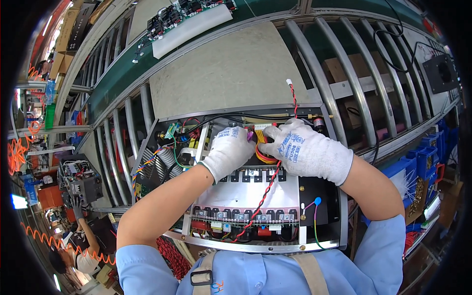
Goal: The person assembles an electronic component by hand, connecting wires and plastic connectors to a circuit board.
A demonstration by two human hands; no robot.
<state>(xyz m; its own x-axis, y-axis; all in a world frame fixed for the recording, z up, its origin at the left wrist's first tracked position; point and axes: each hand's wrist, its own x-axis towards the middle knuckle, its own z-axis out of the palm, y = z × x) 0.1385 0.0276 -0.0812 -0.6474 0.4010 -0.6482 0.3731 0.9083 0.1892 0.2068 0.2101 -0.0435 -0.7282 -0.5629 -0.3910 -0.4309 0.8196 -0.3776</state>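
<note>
Both hands wear white knitted gloves over an open metal electronics chassis [334, 243]. My left hand [230, 151] is closed, its fingertips against a small purple piece [250, 135]; what they grip is mostly hidden. My right hand [309, 151] has its fingers curled at a yellow and red wire bundle [264, 156], which drops from a white multi-pin connector [262, 126]. A twisted red and black cable [266, 192] passes under the right hand; its white plug [289, 82] sticks out past the chassis's far edge. Flat metal plates and a row of black transistors [242, 216] lie nearer me.
A beige board [216, 71] lies under and beyond the chassis, on a conveyor with metal rollers [355, 73]. Circuit boards [184, 17] with a white foam strip stand at the back. Blue parts bins [425, 160] are at right. Another person's gloved hand [77, 209] shows at far left.
</note>
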